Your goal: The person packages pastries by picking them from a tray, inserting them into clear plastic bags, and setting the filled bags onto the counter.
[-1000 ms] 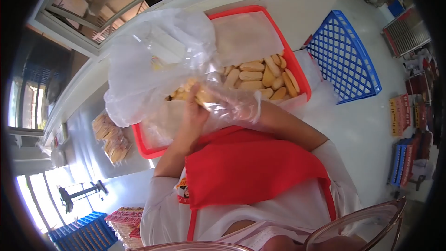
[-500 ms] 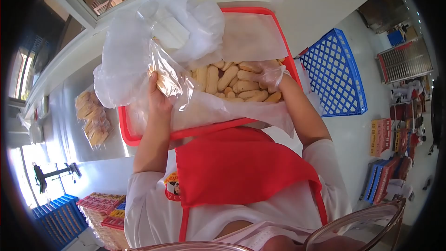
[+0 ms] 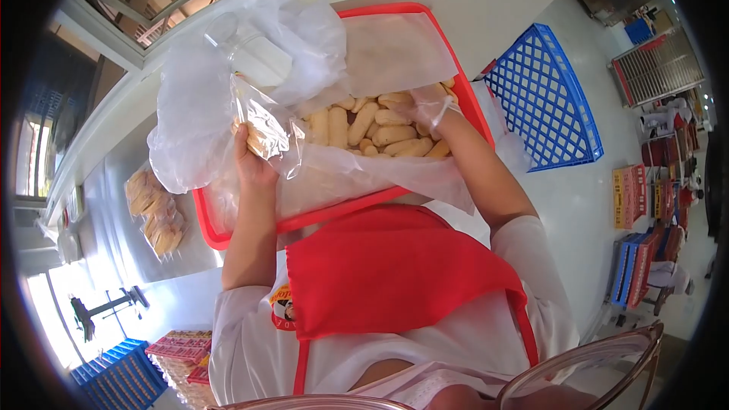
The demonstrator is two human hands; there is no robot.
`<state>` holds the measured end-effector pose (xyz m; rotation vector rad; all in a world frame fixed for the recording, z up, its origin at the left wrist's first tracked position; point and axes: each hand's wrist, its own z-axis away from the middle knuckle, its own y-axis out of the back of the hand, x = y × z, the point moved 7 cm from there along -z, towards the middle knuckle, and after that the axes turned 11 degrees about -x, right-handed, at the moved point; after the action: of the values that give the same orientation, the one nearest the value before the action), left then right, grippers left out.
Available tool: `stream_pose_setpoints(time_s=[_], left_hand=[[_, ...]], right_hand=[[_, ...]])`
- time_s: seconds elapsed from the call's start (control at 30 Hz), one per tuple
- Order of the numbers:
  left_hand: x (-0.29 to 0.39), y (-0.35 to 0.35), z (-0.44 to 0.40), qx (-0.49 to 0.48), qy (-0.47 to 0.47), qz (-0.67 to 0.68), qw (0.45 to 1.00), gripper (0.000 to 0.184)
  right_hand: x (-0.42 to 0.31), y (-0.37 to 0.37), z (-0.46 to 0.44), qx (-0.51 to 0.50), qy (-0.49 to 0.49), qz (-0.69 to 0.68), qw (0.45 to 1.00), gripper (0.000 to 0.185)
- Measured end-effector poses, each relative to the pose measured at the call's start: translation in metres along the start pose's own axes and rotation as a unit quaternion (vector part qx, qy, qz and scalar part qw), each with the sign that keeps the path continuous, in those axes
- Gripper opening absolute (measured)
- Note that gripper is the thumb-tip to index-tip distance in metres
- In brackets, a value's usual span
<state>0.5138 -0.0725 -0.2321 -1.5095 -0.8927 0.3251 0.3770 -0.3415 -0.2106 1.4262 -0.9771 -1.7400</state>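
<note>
My left hand (image 3: 257, 165) is closed on a clear plastic bag (image 3: 262, 129) with pale biscuits inside, held over the left part of a red tray (image 3: 334, 208). Many ladyfinger biscuits (image 3: 363, 123) lie in the tray, between sheets of translucent plastic liner (image 3: 395, 49). My right hand (image 3: 431, 106), in a thin clear glove, reaches down among the ladyfingers at the right side. Its fingertips are blurred and partly hidden, so their grip cannot be made out.
Crumpled clear plastic (image 3: 304, 38) with a white rectangular object (image 3: 260, 61) covers the tray's far left. Filled biscuit packs (image 3: 156, 212) lie on the metal table (image 3: 114, 182). A blue crate (image 3: 543, 99) stands at the right. Stacked crates (image 3: 118, 372) are at lower left.
The whole view has shifted slightly. My right hand has drawn its fingers in among the ladyfingers. My left hand keeps hold of the plastic bag.
</note>
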Motion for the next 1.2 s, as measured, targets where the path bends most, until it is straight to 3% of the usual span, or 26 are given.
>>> stream_pose_setpoints(time_s=[0.13,0.33,0.43,0.53,0.63,0.7,1.1,1.2], left_hand=[[-0.001,-0.005,-0.002,-0.029,0.017,0.003,0.999,0.042],[0.001,0.005,-0.001,0.018,0.010,0.003,1.000,0.042],[0.002,0.003,-0.001,0.019,0.010,0.002,1.000,0.043],[0.003,0.005,-0.001,0.010,0.001,-0.013,1.000,0.043],[0.004,-0.001,-0.002,0.018,-0.008,-0.039,0.999,0.045],[0.003,-0.004,-0.002,0.014,-0.007,-0.033,0.999,0.044],[0.007,0.000,-0.002,0.055,-0.013,-0.038,0.998,0.035],[0.010,-0.002,0.002,0.078,-0.026,-0.039,0.996,0.035]], right_hand=[[-0.025,0.012,-0.004,0.081,0.036,0.129,0.988,0.052],[-0.017,0.027,-0.009,0.039,0.043,0.121,0.991,0.038],[-0.023,0.014,-0.006,0.053,0.111,0.192,0.974,0.031],[-0.014,0.012,-0.005,0.119,0.163,-0.068,0.977,0.028],[-0.034,-0.007,-0.011,0.132,0.224,0.163,0.952,0.031],[-0.041,-0.010,-0.012,0.147,0.238,0.242,0.929,0.031],[-0.038,0.006,-0.013,0.196,0.158,0.344,0.904,0.032],[-0.031,0.009,-0.012,0.174,0.131,0.324,0.921,0.033]])
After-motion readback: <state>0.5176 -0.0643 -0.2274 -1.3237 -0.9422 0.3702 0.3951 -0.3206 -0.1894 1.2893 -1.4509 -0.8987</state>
